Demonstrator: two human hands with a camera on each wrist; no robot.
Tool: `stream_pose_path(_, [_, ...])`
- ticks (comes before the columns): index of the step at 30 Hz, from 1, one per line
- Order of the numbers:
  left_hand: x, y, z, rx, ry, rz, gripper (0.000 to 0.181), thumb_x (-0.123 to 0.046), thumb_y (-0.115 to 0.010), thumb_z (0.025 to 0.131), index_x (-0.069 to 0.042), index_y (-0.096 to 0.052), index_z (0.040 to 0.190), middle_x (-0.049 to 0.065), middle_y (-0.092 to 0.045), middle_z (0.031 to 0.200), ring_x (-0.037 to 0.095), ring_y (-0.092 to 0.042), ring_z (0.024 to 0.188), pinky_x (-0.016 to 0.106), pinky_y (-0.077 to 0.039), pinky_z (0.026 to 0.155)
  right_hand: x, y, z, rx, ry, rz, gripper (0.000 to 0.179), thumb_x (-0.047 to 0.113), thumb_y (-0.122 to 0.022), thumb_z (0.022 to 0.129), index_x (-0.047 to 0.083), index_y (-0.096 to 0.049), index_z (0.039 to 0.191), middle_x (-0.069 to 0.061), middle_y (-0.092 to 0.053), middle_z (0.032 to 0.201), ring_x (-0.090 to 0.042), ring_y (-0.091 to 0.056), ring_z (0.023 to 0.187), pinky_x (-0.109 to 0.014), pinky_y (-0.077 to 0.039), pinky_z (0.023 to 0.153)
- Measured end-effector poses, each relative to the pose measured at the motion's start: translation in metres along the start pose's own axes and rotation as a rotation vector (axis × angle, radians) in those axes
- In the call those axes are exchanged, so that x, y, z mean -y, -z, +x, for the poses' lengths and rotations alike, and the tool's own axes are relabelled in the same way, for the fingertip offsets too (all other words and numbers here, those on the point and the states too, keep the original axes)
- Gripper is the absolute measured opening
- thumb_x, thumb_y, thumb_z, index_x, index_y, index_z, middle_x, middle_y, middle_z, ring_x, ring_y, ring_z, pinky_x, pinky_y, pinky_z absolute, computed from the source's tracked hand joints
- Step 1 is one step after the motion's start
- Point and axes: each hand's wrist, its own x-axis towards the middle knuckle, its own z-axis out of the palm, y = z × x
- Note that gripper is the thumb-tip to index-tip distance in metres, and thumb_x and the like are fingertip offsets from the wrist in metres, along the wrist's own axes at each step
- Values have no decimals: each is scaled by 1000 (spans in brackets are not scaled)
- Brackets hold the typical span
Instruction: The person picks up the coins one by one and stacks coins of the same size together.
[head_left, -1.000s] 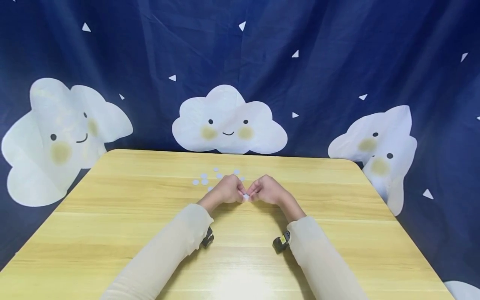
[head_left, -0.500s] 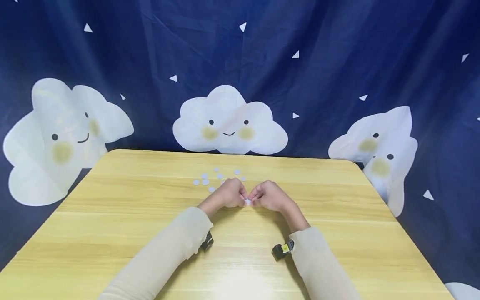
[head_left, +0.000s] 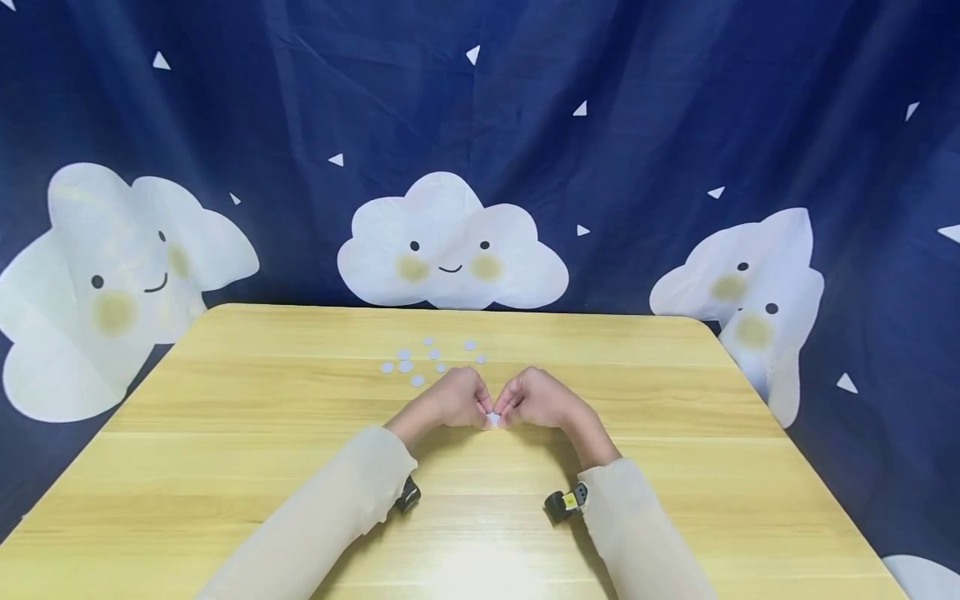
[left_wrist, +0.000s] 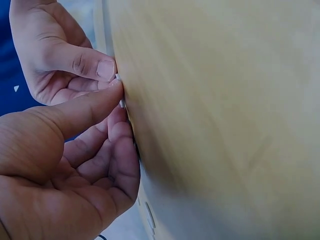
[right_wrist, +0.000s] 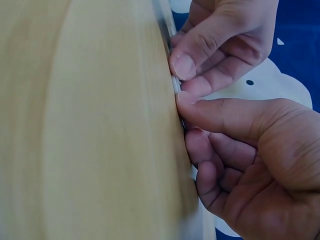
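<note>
Right tabletop point(head_left: 697, 417) passable, discs point(head_left: 434, 354) beyond left hand point(head_left: 461, 398)

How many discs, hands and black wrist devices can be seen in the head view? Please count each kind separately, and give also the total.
Loose pale discs: 9
Held pale disc: 1
Hands, left hand and right hand: 2
Black wrist devices: 2
Total visible: 14
</note>
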Motion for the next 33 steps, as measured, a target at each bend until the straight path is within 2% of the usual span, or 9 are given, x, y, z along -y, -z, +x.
stream_pose_path(13, [4, -2, -1, -14, -13, 16, 13, -6, -87, 79, -9, -75, 83, -1, -66, 75, 13, -58, 71, 25, -50, 65, -2, 1, -2, 13, 13, 18, 11, -2, -84, 79, 4, -78, 87, -1, -74, 77, -10, -67, 71, -27, -54, 68])
stream_pose_path(19, [3, -3, -3, -15, -16, 19, 13, -5, -87, 80, -9, -74, 82, -1, -65, 73, 12, -57, 69, 24, -49, 63, -3, -1, -1, 19, 31, 9, 12, 2, -86, 79, 4, -78, 87, -1, -74, 76, -11, -67, 70, -27, -55, 67])
stream_pose_path(33, [5, 3, -5, 1, -21, 55, 12, -7, -86, 80, -8, -74, 84, -2, -66, 74, 13, -58, 68, 25, -50, 64, 1, -6, 2, 14, 42, -10, 10, 0, -84, 81, 5, -78, 88, 0, -75, 78, -11, -69, 71, -26, -57, 70])
